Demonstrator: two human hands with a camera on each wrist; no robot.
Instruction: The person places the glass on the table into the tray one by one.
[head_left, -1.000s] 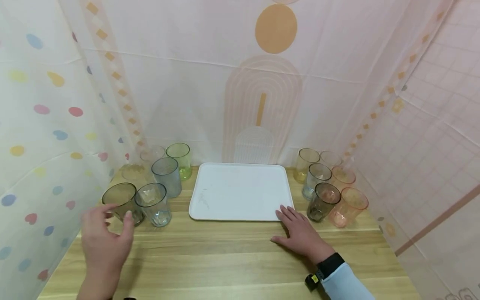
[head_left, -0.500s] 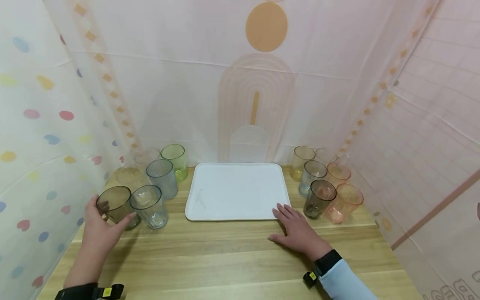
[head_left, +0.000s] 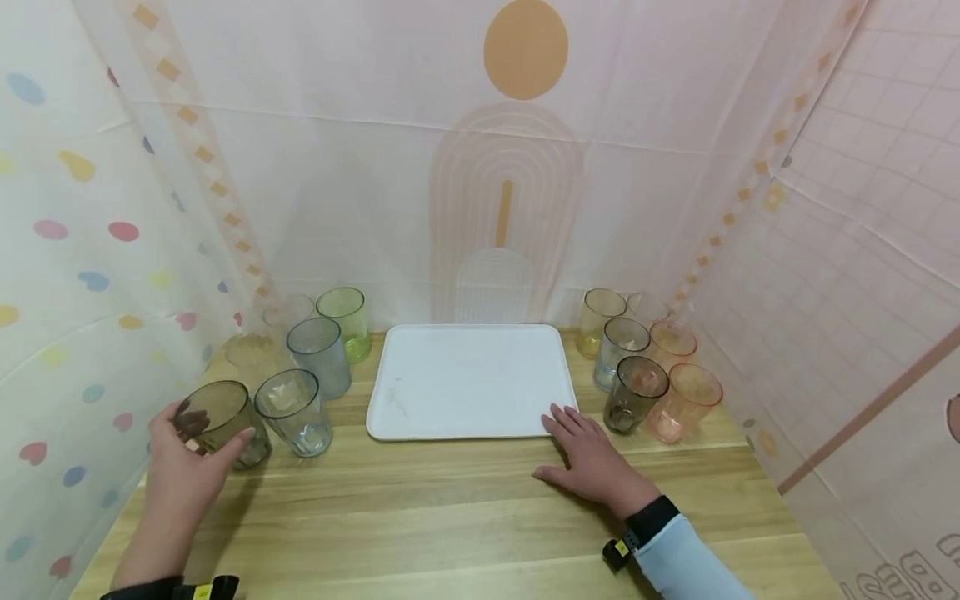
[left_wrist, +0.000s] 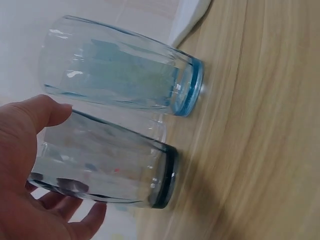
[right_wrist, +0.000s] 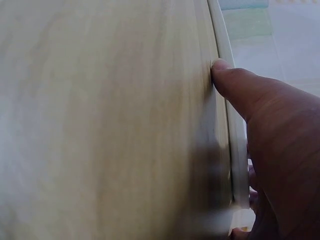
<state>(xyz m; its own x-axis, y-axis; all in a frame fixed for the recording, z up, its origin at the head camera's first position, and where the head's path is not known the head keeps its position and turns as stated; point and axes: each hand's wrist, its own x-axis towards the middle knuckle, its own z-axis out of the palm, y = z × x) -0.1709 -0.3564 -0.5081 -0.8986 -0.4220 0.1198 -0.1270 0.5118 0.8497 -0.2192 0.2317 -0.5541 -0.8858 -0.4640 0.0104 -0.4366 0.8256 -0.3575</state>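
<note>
Bare wooden surface [head_left: 450, 517] lying open across the lower frame, white tray [head_left: 468, 379] sitting centre, cup clusters crowding middle left [head_left: 300, 367] and middle right [head_left: 645, 367], curtain walls [head_left: 420, 192] closing behind.

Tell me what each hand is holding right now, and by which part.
The left hand grips the dark grey glass around its side near the rim. The right hand holds nothing; it rests flat at the white tray corner.
</note>
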